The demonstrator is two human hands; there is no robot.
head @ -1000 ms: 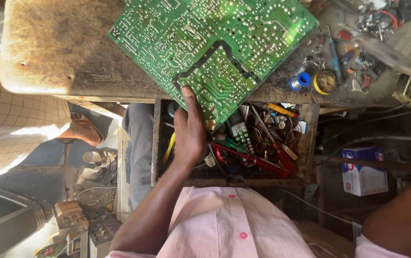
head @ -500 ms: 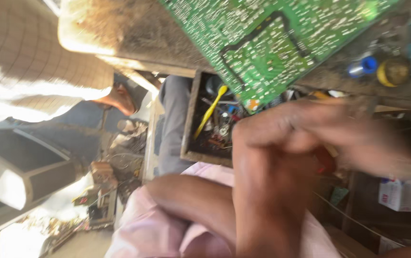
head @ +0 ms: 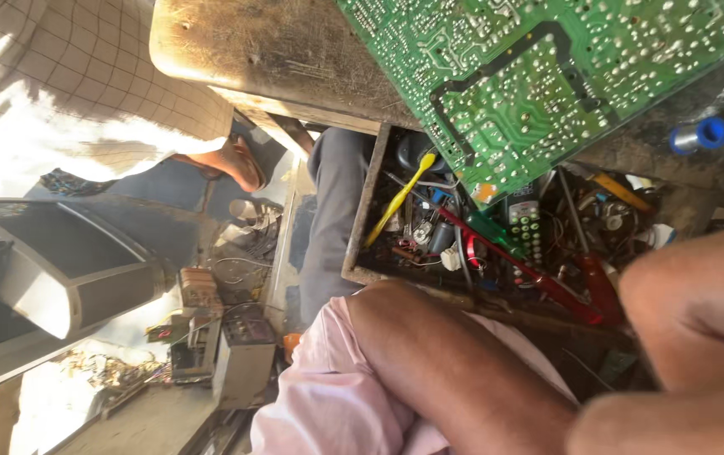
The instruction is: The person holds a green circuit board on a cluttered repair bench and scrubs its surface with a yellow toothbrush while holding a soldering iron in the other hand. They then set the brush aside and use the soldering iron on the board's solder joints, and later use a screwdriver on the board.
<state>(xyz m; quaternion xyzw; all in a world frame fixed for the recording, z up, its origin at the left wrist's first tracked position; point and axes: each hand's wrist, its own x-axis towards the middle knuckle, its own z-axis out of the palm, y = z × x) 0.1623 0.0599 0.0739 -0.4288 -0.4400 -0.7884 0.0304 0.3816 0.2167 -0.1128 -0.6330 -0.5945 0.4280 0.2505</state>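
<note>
Since half a second ago my raised hand (head: 699,337) has dropped toward the lower right corner and the blur has cleared, exposing more of the open drawer. That hand sits closest to the lens, a large out-of-focus mass; I cannot tell which hand it is, nor whether its fingers are spread or curled. My bare forearm (head: 454,362) runs out of a pink sleeve (head: 328,396) just behind it. Beyond lies the wooden drawer (head: 360,219), crammed with tangled wire, red-handled pliers (head: 572,291), a yellow-handled tool (head: 400,198) and a grey remote control (head: 523,223). Farther off, the green circuit board (head: 547,76), solder side up and dotted with silver joints, rests on the scarred, stained workbench top (head: 269,50), overhanging the drawer. Left of the bench stands a person in a checked shirt (head: 67,76).
</note>
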